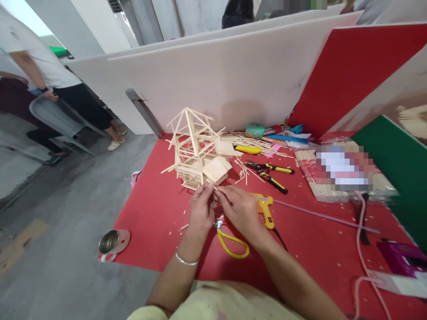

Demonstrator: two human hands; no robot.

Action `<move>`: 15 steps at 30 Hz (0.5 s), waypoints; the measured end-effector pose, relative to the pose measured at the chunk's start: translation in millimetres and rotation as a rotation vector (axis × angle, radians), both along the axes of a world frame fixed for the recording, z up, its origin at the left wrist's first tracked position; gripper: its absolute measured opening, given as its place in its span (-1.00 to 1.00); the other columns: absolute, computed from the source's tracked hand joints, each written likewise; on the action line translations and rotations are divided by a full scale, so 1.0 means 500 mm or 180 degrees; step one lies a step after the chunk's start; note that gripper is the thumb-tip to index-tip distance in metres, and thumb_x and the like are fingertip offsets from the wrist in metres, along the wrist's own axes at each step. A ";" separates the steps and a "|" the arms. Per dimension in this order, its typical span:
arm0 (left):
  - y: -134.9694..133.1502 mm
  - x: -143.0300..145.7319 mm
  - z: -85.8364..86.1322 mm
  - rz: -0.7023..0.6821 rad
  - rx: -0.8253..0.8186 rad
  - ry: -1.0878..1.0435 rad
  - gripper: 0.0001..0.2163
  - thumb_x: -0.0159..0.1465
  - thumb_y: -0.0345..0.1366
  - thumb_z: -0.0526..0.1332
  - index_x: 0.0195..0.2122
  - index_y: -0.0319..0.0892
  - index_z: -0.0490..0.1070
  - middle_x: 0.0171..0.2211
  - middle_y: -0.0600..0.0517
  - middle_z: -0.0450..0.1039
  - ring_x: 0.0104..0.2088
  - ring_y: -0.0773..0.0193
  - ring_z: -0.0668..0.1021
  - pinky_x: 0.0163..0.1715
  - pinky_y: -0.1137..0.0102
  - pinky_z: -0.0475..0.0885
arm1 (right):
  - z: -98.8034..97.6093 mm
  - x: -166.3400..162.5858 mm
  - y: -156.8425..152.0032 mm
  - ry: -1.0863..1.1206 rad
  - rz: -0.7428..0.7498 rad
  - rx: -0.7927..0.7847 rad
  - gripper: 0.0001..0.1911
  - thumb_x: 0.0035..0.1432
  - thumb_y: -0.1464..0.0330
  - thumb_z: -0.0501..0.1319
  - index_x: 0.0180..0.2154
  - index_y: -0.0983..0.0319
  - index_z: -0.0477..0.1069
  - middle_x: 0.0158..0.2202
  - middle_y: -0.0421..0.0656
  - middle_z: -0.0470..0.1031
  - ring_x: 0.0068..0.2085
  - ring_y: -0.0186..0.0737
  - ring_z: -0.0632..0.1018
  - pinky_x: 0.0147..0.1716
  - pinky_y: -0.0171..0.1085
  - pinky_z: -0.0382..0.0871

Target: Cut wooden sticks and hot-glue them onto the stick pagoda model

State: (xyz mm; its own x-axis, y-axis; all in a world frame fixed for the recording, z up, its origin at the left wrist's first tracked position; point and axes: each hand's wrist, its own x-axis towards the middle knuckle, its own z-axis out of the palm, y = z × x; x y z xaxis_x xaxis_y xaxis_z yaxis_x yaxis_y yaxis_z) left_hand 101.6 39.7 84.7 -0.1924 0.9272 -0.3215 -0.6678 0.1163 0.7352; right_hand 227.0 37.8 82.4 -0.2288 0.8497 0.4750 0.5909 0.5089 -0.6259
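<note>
My left hand and my right hand meet in front of a small house-like frame built of thin wooden sticks. The fingers of both are closed, fingertips pinching a small pale wooden stick, mostly covered by the fingers. Just beyond them stands the frame, with a pointed top and a slatted panel low on its near side. A yellow hot glue gun lies beside my right hand. Below the hands is a yellow loop joined to a shiny part, partly hidden.
Cutters, a yellow utility knife and loose sticks lie behind on the red table. Packed sticks and a pink cord are right. A metal-lined cup stands at the left corner. White boards rise behind.
</note>
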 end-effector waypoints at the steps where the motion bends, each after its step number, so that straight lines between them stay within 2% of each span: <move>1: 0.000 -0.001 0.000 0.0020 0.0030 -0.0003 -0.69 0.02 -0.18 0.53 -0.33 -0.24 0.51 -0.53 0.13 0.46 -0.59 0.50 0.44 -0.63 0.60 0.26 | 0.001 -0.002 0.001 -0.0019 -0.0049 0.0086 -0.67 0.44 0.30 0.05 -0.02 0.18 0.57 -0.12 -0.07 0.64 -0.13 -0.15 0.60 -0.06 -0.18 0.46; 5: 0.006 -0.003 0.002 0.0190 0.0029 0.0128 -0.66 0.00 -0.18 0.54 -0.43 -0.24 0.43 -0.61 0.16 0.40 -0.65 0.51 0.39 -0.69 0.61 0.18 | 0.004 -0.013 0.008 -0.0097 -0.0196 0.0505 -0.77 0.40 0.34 0.13 -0.11 0.19 0.58 -0.19 -0.07 0.64 -0.15 -0.13 0.57 -0.11 -0.18 0.43; 8: 0.012 -0.005 0.003 0.0211 0.0044 0.0171 -0.64 -0.01 -0.17 0.55 -0.40 -0.24 0.43 -0.63 0.17 0.37 -0.67 0.52 0.36 -0.71 0.62 0.13 | 0.004 -0.022 0.016 -0.0018 -0.0315 0.0874 -0.86 0.33 0.38 0.22 -0.15 0.20 0.56 -0.23 -0.08 0.63 -0.18 -0.14 0.54 -0.14 -0.18 0.42; 15: 0.021 -0.009 0.003 0.0276 0.0180 0.0164 -0.65 0.01 -0.18 0.54 -0.40 -0.23 0.41 -0.60 0.16 0.40 -0.65 0.52 0.37 -0.69 0.61 0.17 | -0.010 -0.035 0.037 0.0145 -0.0402 0.1286 -0.91 0.25 0.45 0.30 -0.18 0.22 0.53 -0.28 -0.11 0.62 -0.22 -0.15 0.50 -0.17 -0.19 0.41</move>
State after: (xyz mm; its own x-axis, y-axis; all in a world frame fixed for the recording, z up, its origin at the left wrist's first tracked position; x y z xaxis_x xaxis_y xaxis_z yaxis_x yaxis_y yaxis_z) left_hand 97.0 50.1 86.2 -0.2877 0.9226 -0.2568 -0.6347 0.0171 0.7726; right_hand 209.4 56.4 77.3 -0.1058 0.6133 0.7827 0.6409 0.6439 -0.4179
